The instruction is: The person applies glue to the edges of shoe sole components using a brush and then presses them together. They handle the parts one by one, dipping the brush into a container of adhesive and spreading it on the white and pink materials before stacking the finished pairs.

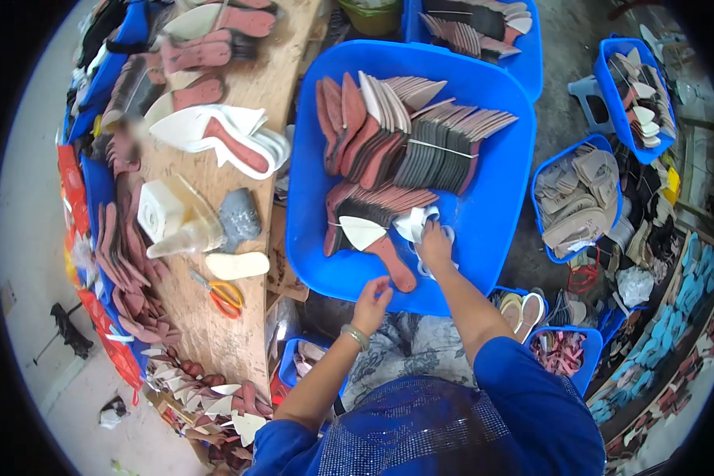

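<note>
A big blue plastic tub [500, 198] holds rows of shoe insoles [404, 135], reddish-brown and grey, stood on edge. My right hand [434, 242] reaches into the tub and grips a small white strip [414, 222] beside a bundle of insoles. A single insole [377, 242] with a white tip and reddish-brown heel lies flat in front of the rows. My left hand [371, 305] hovers at the tub's near rim, fingers loosely apart, holding nothing; a bracelet sits on that wrist.
A wooden workbench [214, 182] at left carries more insoles, a glue bottle [184, 236], a white box, a grey stone and orange-handled scissors [224, 295]. Smaller blue bins [579, 198] of insoles stand right and behind. Sandals and scraps lie on the floor.
</note>
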Tool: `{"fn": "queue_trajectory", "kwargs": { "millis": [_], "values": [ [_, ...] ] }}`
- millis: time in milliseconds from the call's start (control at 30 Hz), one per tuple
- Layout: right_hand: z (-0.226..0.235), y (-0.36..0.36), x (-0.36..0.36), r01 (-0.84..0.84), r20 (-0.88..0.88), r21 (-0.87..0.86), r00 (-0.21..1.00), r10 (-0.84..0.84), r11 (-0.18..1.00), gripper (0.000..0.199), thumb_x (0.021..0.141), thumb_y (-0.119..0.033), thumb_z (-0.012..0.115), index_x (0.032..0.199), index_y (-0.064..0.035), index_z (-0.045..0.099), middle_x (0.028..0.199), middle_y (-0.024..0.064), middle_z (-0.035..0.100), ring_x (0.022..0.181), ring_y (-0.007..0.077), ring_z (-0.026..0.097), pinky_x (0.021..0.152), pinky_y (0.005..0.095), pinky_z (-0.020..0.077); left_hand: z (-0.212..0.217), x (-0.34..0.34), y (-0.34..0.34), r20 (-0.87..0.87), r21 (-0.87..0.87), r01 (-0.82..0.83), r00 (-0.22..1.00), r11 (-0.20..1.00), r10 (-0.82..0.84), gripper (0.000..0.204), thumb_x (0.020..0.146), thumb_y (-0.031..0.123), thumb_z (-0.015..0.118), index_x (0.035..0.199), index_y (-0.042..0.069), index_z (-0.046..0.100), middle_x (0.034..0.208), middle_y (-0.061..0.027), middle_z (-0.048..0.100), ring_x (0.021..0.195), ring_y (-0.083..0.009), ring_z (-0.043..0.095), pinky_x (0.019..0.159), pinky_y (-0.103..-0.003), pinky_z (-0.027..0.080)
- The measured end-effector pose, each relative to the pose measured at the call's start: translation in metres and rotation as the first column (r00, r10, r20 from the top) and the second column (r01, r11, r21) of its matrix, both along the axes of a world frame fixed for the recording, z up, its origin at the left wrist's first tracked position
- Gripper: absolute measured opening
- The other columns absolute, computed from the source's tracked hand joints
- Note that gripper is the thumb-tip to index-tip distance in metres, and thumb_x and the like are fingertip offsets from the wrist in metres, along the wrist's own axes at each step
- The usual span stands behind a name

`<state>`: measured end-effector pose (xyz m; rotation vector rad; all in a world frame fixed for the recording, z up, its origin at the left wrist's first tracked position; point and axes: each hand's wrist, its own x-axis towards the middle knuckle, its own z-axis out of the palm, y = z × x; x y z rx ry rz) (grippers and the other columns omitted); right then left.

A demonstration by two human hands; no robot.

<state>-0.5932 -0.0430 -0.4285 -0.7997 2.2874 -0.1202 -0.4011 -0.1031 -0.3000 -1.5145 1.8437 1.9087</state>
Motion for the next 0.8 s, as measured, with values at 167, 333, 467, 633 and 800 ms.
{"fn": "queue_trajectory", "kwargs": {
  "millis": [167,333,467,633,800],
  "values": [
    [0.015,0.019,0.012,0.131,0.347,0.126,0.923,-0.167,0.983,0.033,0.068,-0.022,0.071,0.095,-0.0025,0.068,0.086,0.0207,0.068,0.085,0.0324,0.067,0.073,0.0426,0.0519,0.015,0.074,0.021,0.045,0.109,-0.13,0.991,0.985,0.126,0.03,0.089,0.014,0.059,0.117,0.002,0.055,0.102,-0.0072,0.061,0.092,-0.0148,0.058,0.081,-0.028,0.048],
    [0.099,0.018,-0.017,0.279,0.437,-0.191,0.882,-0.173,0.941,0.044,0.068,-0.019,0.069,0.107,0.0001,0.062,0.093,0.0208,0.067,0.089,0.0325,0.066,0.074,0.0383,0.0519,0.037,0.131,0.041,-0.018,0.196,-0.277,0.958,0.94,0.286,0.026,0.092,0.014,0.056,0.116,0.003,0.055,0.099,-0.0037,0.061,0.088,-0.0102,0.057,0.079,-0.025,0.047],
    [0.27,-0.076,-0.053,0.115,0.389,-0.598,0.907,0.161,0.793,0.042,0.071,-0.014,0.068,0.11,-0.0008,0.06,0.096,0.0123,0.067,0.089,0.021,0.065,0.077,0.0342,0.0504,0.057,0.165,0.056,-0.037,0.145,-0.353,0.931,0.924,0.362,0.026,0.092,0.014,0.056,0.116,0.003,0.055,0.099,-0.0045,0.062,0.09,-0.0112,0.058,0.08,-0.025,0.048],
    [0.446,-0.196,-0.036,0.18,0.277,-0.913,0.932,0.232,0.366,0.043,0.074,-0.01,0.074,0.113,-0.0004,0.058,0.103,0.0077,0.065,0.094,0.0161,0.06,0.086,0.0316,0.0471,0.079,0.197,0.072,-0.032,0.17,-0.47,0.876,0.866,0.482,0.026,0.092,0.016,0.057,0.115,0.003,0.056,0.096,-0.0051,0.062,0.087,-0.0119,0.059,0.078,-0.025,0.048],
    [0.49,-0.311,-0.007,0.079,0.098,-0.994,0.948,0.304,0.074,0.035,0.075,-0.014,0.074,0.104,-0.0005,0.061,0.091,0.0029,0.062,0.08,0.0102,0.057,0.07,0.0271,0.0468,0.087,0.222,0.087,0.02,0.115,-0.56,0.827,0.82,0.562,0.027,0.091,0.017,0.057,0.113,0.002,0.057,0.091,-0.0054,0.063,0.082,-0.0118,0.059,0.073,-0.025,0.048]
  ]
}}
